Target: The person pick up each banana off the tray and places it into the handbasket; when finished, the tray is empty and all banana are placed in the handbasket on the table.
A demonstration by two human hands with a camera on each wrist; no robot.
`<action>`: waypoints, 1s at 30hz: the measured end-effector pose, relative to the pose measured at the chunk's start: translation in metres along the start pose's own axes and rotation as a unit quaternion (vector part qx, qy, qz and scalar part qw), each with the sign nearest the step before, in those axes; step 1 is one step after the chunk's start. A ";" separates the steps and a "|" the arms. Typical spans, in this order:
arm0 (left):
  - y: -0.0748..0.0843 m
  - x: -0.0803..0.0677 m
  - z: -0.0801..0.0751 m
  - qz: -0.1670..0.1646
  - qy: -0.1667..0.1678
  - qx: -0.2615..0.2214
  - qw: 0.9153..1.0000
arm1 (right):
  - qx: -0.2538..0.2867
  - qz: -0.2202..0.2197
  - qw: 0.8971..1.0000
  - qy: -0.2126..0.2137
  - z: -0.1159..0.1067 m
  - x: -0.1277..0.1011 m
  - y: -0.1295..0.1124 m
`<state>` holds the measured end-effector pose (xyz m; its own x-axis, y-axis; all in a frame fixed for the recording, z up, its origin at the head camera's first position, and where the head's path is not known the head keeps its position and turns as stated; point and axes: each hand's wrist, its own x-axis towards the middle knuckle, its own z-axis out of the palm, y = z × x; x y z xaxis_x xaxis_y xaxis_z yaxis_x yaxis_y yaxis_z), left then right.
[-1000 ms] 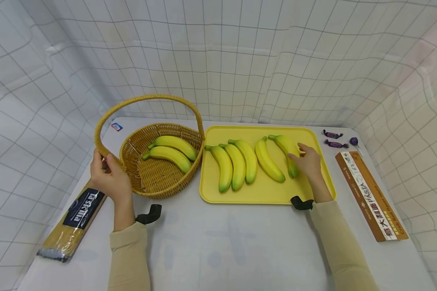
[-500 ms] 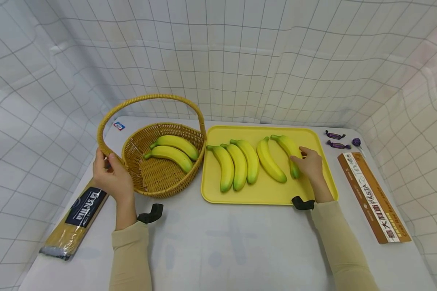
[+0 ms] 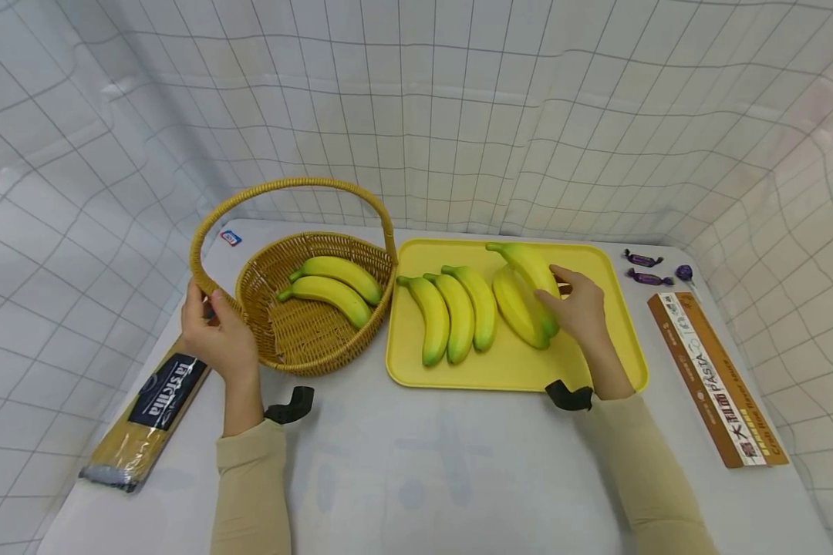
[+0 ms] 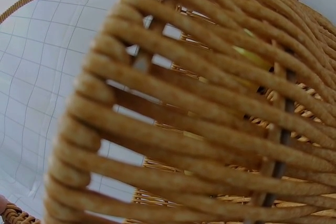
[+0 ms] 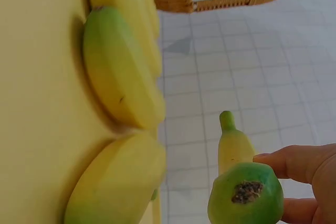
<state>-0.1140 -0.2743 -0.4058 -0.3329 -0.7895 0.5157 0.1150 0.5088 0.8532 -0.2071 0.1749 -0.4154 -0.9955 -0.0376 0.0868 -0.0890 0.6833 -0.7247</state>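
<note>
My right hand grips a banana between thumb and fingers, raised over the right part of the yellow tray. In the right wrist view the held banana's green tip faces the camera. Another banana lies on the tray, partly behind the held one. Several bananas lie side by side further left. My left hand holds the wicker basket's handle near its left base. Two bananas rest inside the basket; the left wrist view mostly shows its weave.
A spaghetti packet lies left of the basket, near a small blue-and-red wrapped piece. Right of the tray are two purple wrapped candies, a lollipop and a long pasta box. Gridded white cloth walls surround the table.
My right hand has taken hold of the rightmost banana, lifted it off the tray and moved it left over its neighbour. The left hand keeps its hold on the basket handle.
</note>
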 end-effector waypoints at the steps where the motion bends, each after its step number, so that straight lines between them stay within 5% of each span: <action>1: 0.000 0.000 0.000 -0.001 0.001 0.000 1.000 | 0.002 -0.016 1.000 -0.003 0.002 -0.003 -0.007; 16: -0.001 0.001 0.000 0.002 -0.007 -0.004 1.000 | 0.063 -0.183 0.976 -0.097 0.060 -0.023 -0.129; 30: 0.001 0.000 -0.001 -0.002 -0.004 0.001 1.000 | 0.010 -0.214 0.961 -0.177 0.155 -0.003 -0.215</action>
<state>-0.1131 -0.2740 -0.4055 -0.3404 -0.7888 0.5117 0.1124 0.5062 0.8551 -0.1895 -0.0842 -0.3658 -0.8160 -0.5598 0.1442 -0.4891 0.5357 -0.6884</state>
